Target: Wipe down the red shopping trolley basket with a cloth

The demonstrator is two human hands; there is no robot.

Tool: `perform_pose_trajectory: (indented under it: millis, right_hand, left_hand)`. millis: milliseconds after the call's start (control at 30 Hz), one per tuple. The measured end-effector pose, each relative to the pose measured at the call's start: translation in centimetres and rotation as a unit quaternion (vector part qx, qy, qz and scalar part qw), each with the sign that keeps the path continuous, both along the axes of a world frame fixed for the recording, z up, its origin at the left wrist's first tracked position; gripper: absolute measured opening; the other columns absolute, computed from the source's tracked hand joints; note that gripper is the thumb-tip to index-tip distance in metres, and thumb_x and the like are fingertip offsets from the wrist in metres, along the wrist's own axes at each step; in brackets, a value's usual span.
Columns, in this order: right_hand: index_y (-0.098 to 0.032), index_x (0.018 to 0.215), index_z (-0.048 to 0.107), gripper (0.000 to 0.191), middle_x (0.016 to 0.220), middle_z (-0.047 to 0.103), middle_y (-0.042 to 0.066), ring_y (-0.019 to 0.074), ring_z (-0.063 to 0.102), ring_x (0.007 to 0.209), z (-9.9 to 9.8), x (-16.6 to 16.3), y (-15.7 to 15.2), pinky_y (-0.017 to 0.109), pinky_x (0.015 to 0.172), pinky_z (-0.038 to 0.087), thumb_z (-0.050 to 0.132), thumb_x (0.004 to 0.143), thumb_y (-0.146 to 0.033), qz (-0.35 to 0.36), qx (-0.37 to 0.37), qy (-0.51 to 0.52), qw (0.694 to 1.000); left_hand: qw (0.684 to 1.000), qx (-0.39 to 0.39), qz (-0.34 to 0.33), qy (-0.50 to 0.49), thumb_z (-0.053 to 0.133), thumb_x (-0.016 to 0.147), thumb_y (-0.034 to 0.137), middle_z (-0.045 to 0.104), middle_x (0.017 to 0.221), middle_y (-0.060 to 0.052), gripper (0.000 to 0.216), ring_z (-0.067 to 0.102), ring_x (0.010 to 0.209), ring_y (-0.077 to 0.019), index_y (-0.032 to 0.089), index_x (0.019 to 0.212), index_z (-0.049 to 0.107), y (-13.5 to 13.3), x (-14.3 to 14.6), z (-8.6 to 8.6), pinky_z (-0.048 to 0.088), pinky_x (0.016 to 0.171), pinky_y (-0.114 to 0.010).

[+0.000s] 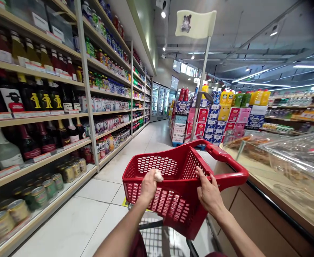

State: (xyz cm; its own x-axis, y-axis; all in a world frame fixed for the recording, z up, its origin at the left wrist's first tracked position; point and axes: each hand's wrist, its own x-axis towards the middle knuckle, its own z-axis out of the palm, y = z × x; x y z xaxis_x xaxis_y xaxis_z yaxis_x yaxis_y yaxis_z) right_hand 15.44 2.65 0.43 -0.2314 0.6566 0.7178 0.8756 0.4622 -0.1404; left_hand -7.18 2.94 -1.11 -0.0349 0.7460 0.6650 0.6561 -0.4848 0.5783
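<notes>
Red plastic basket (pixel 178 178) mid-aisle, tilted atop cart. Left hand (pixel 148 185) clenched on near rim, pale scrap in fist. Right hand (pixel 209 192) grips rim beside handle. Bottle shelves (pixel 39 117) left; labels unreadable. Glass-topped table (pixel 280 171) right.

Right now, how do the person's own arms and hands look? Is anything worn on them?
Both forearms are bare as far as the picture shows: no sleeves, gloves or watch. The left hand and the right hand show no rings that I can make out. The fingers of the right hand are bare, too. Dark red clothing shows at the bottom edge, between the arms.
</notes>
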Motion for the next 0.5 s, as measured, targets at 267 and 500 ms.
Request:
perform_pose_trajectory:
  millis: [267,500]
  right_hand:
    - [-0.017,0.139,0.014,0.073,0.11,0.06,0.007,0.0169,0.056,0.1,-0.8,0.1,0.1,0.042,0.098,0.032,0.032,0.069,-0.005,0.01,0.021,-0.02,1.0]
    - [-0.017,0.134,0.028,0.064,0.1,0.062,0.006,0.0196,0.055,0.094,-1.1,-0.8,-0.2,0.041,0.096,0.032,0.037,0.071,-0.01,-0.043,0.058,-0.057,0.996]
  left_hand:
    - [0.995,0.013,-0.068,0.076,0.053,0.065,0.011,0.049,0.127,-0.008,0.036,0.039,0.121,-0.0228,0.019,0.1,0.058,-0.3,6.1,-0.9,0.035,0.101,-0.043]
    - [0.982,0.057,0.153,0.095,0.036,0.076,0.002,0.052,0.124,-0.009,0.039,0.04,0.122,-0.0209,0.018,0.106,0.056,-0.5,-3.7,-4.0,0.038,0.1,-0.045]
